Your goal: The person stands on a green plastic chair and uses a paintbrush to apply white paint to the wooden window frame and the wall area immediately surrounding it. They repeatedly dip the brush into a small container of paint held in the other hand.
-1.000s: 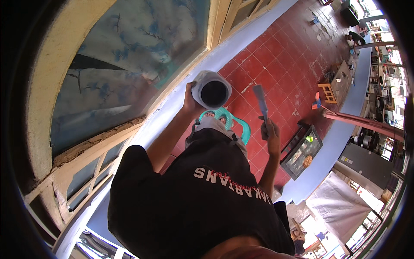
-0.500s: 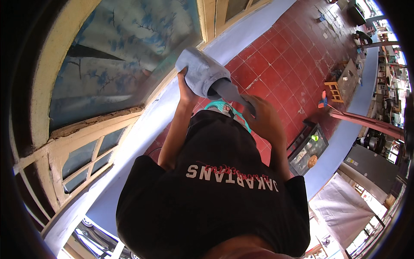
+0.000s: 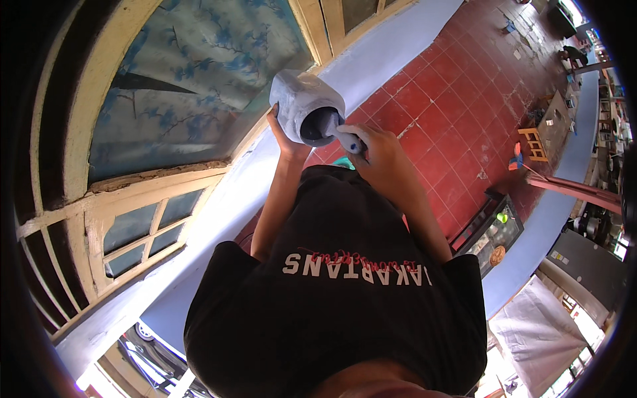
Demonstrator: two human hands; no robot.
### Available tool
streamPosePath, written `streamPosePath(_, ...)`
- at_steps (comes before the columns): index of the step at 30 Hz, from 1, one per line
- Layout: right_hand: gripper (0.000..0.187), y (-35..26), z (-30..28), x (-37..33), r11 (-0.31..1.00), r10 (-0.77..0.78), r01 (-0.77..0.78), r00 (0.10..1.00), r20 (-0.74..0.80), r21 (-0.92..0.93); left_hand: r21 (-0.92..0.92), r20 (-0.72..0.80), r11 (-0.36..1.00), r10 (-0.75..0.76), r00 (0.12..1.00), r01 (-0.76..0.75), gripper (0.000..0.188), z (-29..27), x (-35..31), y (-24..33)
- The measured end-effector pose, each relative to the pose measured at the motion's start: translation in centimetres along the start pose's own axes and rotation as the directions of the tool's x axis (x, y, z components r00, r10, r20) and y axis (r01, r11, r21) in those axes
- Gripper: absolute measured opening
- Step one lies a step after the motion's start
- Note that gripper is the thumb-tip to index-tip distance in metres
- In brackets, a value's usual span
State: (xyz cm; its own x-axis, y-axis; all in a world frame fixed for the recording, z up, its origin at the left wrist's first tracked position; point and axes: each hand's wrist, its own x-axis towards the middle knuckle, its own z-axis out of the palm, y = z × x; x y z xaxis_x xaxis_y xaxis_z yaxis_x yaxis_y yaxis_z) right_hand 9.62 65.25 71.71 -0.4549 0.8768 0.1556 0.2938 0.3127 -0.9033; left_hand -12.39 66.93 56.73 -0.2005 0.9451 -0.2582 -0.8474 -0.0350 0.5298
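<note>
A pale blue-grey plastic jar [image 3: 297,91], squarish with a wide round mouth, is tilted so its opening faces me. My left hand [image 3: 286,138] is closed around the jar's lower left side, with part of the fingers hidden behind it. Closed on the handle of a paint-smeared paintbrush [image 3: 348,138] is my right hand [image 3: 383,151], just right of the jar's mouth. The brush's far end reaches into the dark opening, where its bristles cannot be seen.
A cream-framed window [image 3: 206,86] with patterned covering stands close on the left above a pale blue wall ledge [image 3: 378,50]. Red floor tiles [image 3: 451,119] spread ahead. At right are a glass-topped table [image 3: 494,235], a small wooden stool [image 3: 533,144] and a reddish post [image 3: 570,189].
My right hand has moved left and up toward the jar, pushing the brush deeper into it. The jar's mouth has turned more toward me. My view has shifted slightly.
</note>
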Motion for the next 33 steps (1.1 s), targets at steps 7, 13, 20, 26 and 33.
streamPosePath(7, 0.030, 0.5, 1.3, 0.0, 0.978, -0.046, 0.038, 0.998, -0.036, -0.206, 0.008, 0.023, 0.997, 0.074, 0.997, -0.074, 0.068, 1.0, -0.7, 0.1)
streamPosePath(13, 0.015, 0.9, 2.8, 0.3, 0.950, 0.050, -0.062, 0.998, -0.048, -0.304, 0.020, -0.064, 0.987, 0.163, 0.985, -0.162, 0.069, 1.1, -1.2, 0.3)
streamPosePath(20, 0.023, 1.4, 3.5, 0.1, 0.970, 0.067, -0.091, 0.991, -0.112, -0.223, -0.093, -0.105, 0.982, 0.156, 0.982, -0.166, 0.073, 0.7, -3.1, 0.5)
streamPosePath(26, 0.031, 2.8, 2.3, -1.6, 0.931, 0.329, -0.331, 0.943, 0.040, 0.151, -0.247, -0.137, 0.958, 0.113, 0.984, -0.145, 0.074, -1.5, -4.5, -0.2)
streamPosePath(33, 0.022, 3.8, 2.6, -2.3, 0.736, 0.418, -0.645, 0.672, 0.611, 0.206, -0.309, -0.271, 0.923, 0.143, 0.952, -0.227, 0.079, -3.4, -7.0, 1.4)
